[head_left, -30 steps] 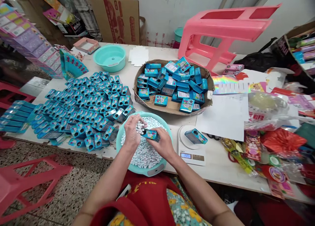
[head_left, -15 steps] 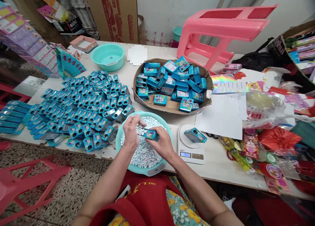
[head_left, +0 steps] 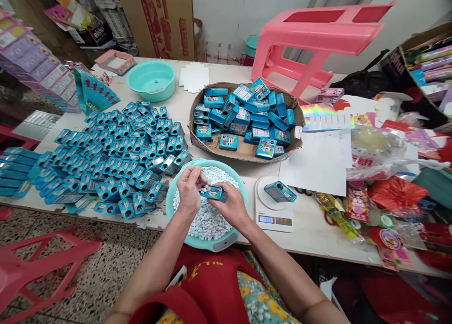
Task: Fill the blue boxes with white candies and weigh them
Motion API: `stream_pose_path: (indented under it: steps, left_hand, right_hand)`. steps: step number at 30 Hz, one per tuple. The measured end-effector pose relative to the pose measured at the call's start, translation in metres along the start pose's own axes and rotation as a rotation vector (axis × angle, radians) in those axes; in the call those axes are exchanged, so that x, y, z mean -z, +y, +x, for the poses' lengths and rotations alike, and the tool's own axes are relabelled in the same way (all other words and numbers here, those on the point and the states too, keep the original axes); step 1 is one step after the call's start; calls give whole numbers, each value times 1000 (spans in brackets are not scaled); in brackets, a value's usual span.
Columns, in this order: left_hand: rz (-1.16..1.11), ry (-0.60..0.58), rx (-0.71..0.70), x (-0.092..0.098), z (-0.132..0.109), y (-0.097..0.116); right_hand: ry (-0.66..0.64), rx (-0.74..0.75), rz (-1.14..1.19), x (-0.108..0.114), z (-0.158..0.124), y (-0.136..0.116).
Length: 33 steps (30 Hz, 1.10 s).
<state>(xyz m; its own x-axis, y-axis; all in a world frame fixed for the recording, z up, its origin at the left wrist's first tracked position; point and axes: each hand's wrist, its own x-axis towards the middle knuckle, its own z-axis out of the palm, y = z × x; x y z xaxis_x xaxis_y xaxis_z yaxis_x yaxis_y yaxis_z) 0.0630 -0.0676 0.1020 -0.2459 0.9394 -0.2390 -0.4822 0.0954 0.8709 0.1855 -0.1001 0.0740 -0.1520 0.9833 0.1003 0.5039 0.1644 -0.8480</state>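
A small blue candy box printed "CARAMELO MACIZO" lies tilted in my right hand, whose fingers wrap its right end. Close against the box's left end is my left hand, with curled fingers and a few small white candies at the fingertips. Both hands are over a turquoise basin filled with pale candies. To the right, a white kitchen scale has a lit display and carries another blue box on its side.
Many blue boxes with round openings crowd the table's left. Behind the basin, a cardboard tray holds more blue boxes. An empty turquoise basin and a pink stool sit farther back. Packaging and bags clutter the right.
My left fingers have curled in slightly, and candies now show between them and the box. The right hand keeps its hold on the box. The whole view has shifted a little.
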Motion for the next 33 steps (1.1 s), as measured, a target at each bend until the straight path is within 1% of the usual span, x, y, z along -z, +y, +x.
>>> stream_pose_path:
  steps: [3, 6, 8, 9, 10, 11, 13, 15, 16, 17, 19, 21, 22, 23, 25, 26, 28, 29, 30, 31, 33]
  left_hand:
    - [-16, -16, 0, -3, -3, 7]
    - [26, 1, -85, 3, 7, 12]
    - [124, 54, -150, 15, 26, 3]
    - [225, 69, -174, 21, 37, -6]
    - [363, 59, -197, 28, 49, -19]
    - [536, 3, -223, 34, 60, -36]
    - [872, -240, -285, 40, 75, -71]
    - [1130, -487, -356, 42, 76, -100]
    - [1229, -567, -384, 41, 73, -110]
    - [1318, -624, -399, 40, 69, -116]
    - [1465, -688, -384, 41, 58, -119]
    - [1547, -713, -325, 45, 50, -115]
    - [1554, -695, -295, 48, 47, -111]
    - [1529, -649, -266, 52, 45, -108]
    - [1373, -486, -192, 58, 44, -102]
    - [1243, -383, -132, 60, 43, -99]
    - [906, -178, 33, 59, 41, -87]
    - [719, -108, 118, 55, 38, -79]
    - [536, -68, 184, 51, 35, -69]
    - [370, -55, 222, 45, 32, -59]
    - [119, -78, 222, 31, 24, -37]
  right_hand:
    - [20, -19, 27, 1, -1, -2]
    - [70, -21, 71, 7, -5, -7]
    - [115, -11, 121, 13, -9, -8]
    - [142, -11, 145, 16, -11, -8]
    - [165, -16, 163, 18, -14, -7]
    - [185, -28, 175, 20, -17, -6]
    - [221, -47, 185, 25, -23, -3]
    - [249, -43, 196, 29, -28, -1]
    - [261, -39, 201, 32, -30, 0]
    - [274, -38, 204, 34, -31, 2]
    - [289, -55, 192, 37, -32, 5]
    - [289, -88, 151, 39, -31, 10]
    - [283, -101, 125, 39, -30, 13]
    - [271, -110, 98, 39, -29, 16]
    - [242, -117, 48, 38, -27, 22]
    - [228, -117, 28, 37, -26, 24]
    - [201, -112, -14, 36, -24, 27]
    - [187, -104, -37, 35, -23, 27]
    - [170, -91, -60, 34, -21, 26]
    - [149, -73, -86, 32, -19, 25]
    - [98, -31, -138, 26, -14, 20]
